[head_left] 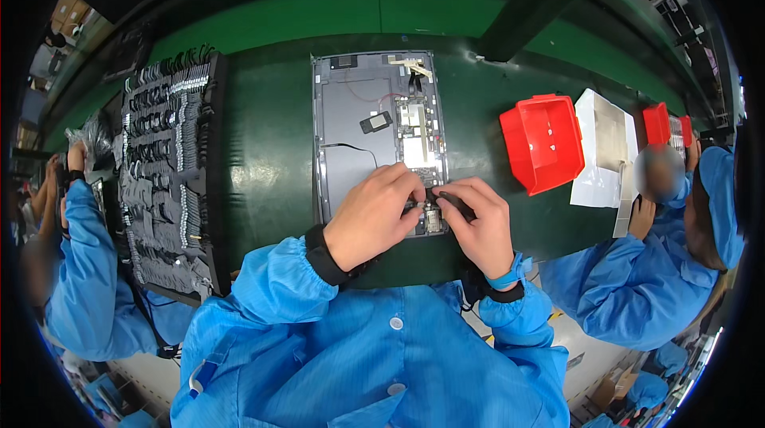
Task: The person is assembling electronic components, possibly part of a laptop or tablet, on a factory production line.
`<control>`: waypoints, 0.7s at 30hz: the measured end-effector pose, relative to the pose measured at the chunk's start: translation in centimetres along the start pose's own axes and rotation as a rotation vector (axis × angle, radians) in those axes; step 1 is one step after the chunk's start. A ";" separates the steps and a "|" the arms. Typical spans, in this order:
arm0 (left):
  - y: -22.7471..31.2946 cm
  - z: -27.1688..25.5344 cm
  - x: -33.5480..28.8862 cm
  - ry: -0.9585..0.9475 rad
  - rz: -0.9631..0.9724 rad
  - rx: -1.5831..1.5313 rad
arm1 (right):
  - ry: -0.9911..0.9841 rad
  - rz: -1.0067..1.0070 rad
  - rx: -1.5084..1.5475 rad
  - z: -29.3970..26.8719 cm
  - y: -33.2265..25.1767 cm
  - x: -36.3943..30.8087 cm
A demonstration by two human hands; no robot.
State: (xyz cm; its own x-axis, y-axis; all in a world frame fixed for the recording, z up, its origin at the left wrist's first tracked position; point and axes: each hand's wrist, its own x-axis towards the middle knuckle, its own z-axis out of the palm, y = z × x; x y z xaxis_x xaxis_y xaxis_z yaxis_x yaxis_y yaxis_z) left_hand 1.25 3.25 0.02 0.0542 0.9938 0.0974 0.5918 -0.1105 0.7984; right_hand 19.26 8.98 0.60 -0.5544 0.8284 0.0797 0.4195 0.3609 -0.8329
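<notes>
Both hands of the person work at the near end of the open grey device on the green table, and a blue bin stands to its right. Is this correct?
Not quite: in the head view the bin is red, not blue. The rest holds: the left hand and right hand work at the near end of the open grey device on the green table.

Matt grey metal chassis (351, 117) on smooth green mat (263, 149); glossy red plastic bin (542, 141).

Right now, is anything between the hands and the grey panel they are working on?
Nothing visible is in the way. The left hand and the right hand already rest on the near end of the grey panel, fingertips meeting over a small part there. The tray and red bin sit off to the sides.
</notes>
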 end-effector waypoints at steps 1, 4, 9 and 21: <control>0.0 0.0 0.1 -0.005 -0.014 -0.011 | -0.001 0.001 0.001 0.0 0.0 0.1; -0.3 0.1 0.2 -0.004 -0.033 -0.044 | 0.002 -0.007 0.007 0.0 0.2 0.2; -0.4 0.1 0.5 -0.015 0.002 -0.106 | -0.040 -0.040 0.006 -0.3 0.1 0.6; -0.8 0.5 0.3 0.040 0.033 -0.091 | -0.155 -0.035 0.030 -0.3 1.2 1.2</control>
State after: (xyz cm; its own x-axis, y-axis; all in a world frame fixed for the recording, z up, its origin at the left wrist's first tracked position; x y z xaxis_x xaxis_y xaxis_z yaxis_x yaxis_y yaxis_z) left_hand 1.17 3.64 -0.87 0.0390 0.9885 0.1464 0.5147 -0.1455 0.8450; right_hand 19.28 10.55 -0.10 -0.6736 0.7387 0.0253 0.3775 0.3732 -0.8475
